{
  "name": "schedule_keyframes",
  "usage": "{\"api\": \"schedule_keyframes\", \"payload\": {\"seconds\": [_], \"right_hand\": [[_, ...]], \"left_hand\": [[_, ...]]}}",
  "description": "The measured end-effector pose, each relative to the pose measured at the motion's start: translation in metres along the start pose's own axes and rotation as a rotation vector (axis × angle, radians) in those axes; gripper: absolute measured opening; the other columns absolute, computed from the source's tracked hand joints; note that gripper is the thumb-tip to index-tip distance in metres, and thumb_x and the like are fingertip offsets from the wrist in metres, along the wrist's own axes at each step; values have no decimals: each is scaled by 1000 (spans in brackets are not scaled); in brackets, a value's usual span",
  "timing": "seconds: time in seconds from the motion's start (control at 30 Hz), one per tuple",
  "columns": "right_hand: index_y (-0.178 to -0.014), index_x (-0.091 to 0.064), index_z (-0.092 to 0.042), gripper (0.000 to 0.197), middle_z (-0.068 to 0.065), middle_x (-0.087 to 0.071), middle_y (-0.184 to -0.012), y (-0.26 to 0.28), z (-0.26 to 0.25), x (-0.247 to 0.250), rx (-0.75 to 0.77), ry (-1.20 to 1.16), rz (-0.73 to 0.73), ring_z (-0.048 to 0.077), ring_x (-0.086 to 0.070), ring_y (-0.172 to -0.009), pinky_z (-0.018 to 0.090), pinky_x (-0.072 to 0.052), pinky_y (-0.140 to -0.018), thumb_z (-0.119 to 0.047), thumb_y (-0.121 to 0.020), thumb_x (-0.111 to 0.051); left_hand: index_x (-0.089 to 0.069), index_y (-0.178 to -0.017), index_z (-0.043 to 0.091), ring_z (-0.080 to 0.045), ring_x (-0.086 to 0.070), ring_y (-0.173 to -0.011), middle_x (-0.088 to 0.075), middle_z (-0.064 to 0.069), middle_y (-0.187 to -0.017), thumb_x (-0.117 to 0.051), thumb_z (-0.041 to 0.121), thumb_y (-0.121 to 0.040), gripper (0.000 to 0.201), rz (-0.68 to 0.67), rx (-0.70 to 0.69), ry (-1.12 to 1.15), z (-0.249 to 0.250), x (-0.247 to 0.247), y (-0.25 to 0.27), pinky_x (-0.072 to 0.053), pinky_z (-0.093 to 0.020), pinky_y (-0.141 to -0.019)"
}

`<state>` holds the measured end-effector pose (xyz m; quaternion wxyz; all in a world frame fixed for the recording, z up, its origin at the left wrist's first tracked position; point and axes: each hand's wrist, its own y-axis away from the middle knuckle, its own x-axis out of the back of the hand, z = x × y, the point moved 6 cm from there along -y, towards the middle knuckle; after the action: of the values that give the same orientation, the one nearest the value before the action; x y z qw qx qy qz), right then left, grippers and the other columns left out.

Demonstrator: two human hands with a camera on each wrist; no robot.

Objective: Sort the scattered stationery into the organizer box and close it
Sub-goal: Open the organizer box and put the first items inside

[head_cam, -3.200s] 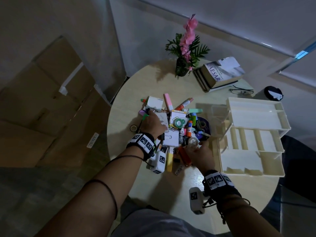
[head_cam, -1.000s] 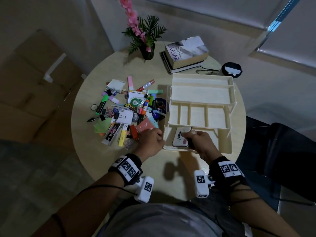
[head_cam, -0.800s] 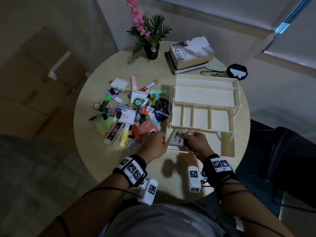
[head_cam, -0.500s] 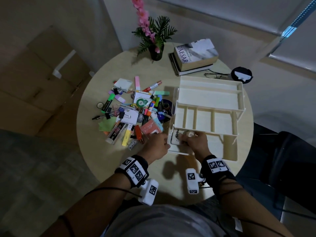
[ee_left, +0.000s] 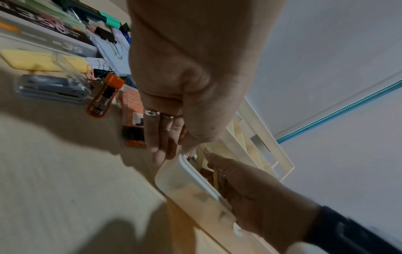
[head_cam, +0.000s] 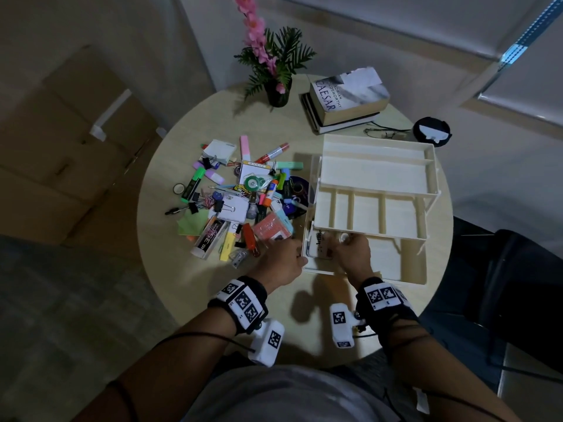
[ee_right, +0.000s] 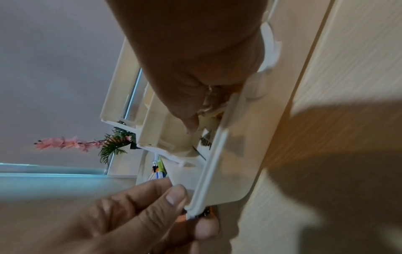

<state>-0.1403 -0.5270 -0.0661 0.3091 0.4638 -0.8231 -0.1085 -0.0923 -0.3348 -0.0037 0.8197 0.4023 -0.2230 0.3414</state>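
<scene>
- You are working on the early filling step: your right hand (head_cam: pixel 350 254) is setting a white flat case printed with black lettering (head_cam: pixel 318 245) into the bottom tray of the organizer box (head_cam: pixel 377 175), at its near-left corner, under the overhang of the divided middle tier.
- Your right fingers are curling down over the case inside the tray; there also seems to be a small clear thing at your fingertips, too blurred to name, so you may be pinching that as well.
- Your left hand (head_cam: pixel 281 261) is bracing the box, thumb (ee_right: pixel 174 197) and fingers nipping the rim at that same corner, just beside your right hand.
- Nearly all of the stationery pile (head_cam: pixel 240 202) is lying on the table (head_cam: pixel 170 269), just beyond your left knuckles, so the task is barely begun.
- Next, you are likely needing to let go of the case, draw the right hand clear of the overhanging tier without knocking it, and reach across to the pile.
- The orange packet (head_cam: pixel 272 228) is lying closest to your left hand.
</scene>
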Motion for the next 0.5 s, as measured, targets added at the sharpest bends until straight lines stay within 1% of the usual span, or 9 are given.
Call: {"api": "schedule_keyframes", "payload": {"seconds": [0.07, 0.13, 0.2, 0.23, 0.27, 0.33, 0.37, 0.43, 0.5], "right_hand": [[-97, -78, -16, 38, -1, -78, -82, -4, -1, -5, 4, -6, -31, 25, -75, -78, 42, -62, -68, -49, -79, -85], [-94, -79, -14, 27, 3, -80, -84, -5, -8, -8, 29, -21, -51, 30, -77, -81, 47, -64, -68, -34, -76, -85], [-95, -78, -11, 21, 7, -80, -88, -4, -13, -8, 61, -25, -77, 28, -75, -80, 43, -62, -67, -17, -76, -86], [-96, -78, -11, 20, 7, -79, -89, -4, -12, -8, 53, -19, -94, 25, -74, -79, 41, -62, -68, -9, -78, -86], [-96, -77, -11, 21, 6, -79, -88, -5, -9, -8, 35, -9, -108, 23, -73, -79, 43, -62, -69, -7, -77, -87], [-93, -78, -13, 30, 3, -80, -86, -8, 2, -3, -6, 30, -89, 25, -76, -81, 51, -65, -72, -17, -68, -93], [-91, -78, -14, 35, 2, -80, -85, -10, 8, 0, -32, 32, -66, 26, -77, -81, 52, -65, -72, -24, -62, -96], [-83, -79, -12, 35, 3, -79, -78, -12, 12, 4, -61, 34, -17, 24, -76, -76, 42, -63, -68, -30, -60, -98], [-71, -74, -6, 34, 5, -74, -66, -10, 9, 7, -71, 68, 34, 24, -69, -64, 34, -52, -59, -29, -66, -98]], "left_hand": [[-61, -91, 13, -27, -66, -86, -71, -6, -90, -68, 28, -98, 19, -19, -13, -10, -1, 0, 0, -55, -39, -79], [-62, -92, 14, -25, -68, -91, -72, -5, -95, -69, 28, -99, 17, -62, -37, 6, -4, 1, 1, -55, -39, -83], [-69, -111, 10, -21, -69, -100, -75, -6, -108, -68, 23, -99, 17, -102, -56, 35, -10, 7, 0, -56, -38, -90], [-69, -121, 8, -19, -69, -103, -76, -7, -112, -66, 18, -100, 24, -102, -60, 42, -14, 13, -1, -57, -37, -93], [-68, -127, 8, -18, -69, -103, -76, -7, -113, -65, 15, -100, 27, -90, -55, 46, -19, 21, -3, -57, -34, -93], [-71, -124, 9, -17, -70, -97, -77, -7, -110, -65, 13, -99, 25, -41, -51, 30, -28, 41, -8, -57, -30, -88], [-72, -121, 9, -17, -70, -92, -76, -6, -109, -64, 13, -99, 23, -25, -47, 11, -34, 52, -11, -58, -30, -85], [-71, -117, 9, -15, -69, -85, -72, -1, -109, -63, 12, -99, 20, -3, -38, 0, -43, 74, -15, -58, -30, -76], [-72, -111, 12, -16, -70, -87, -72, 2, -108, -64, 14, -98, 16, 45, -25, -8, -56, 97, -22, -58, -31, -76]]}}
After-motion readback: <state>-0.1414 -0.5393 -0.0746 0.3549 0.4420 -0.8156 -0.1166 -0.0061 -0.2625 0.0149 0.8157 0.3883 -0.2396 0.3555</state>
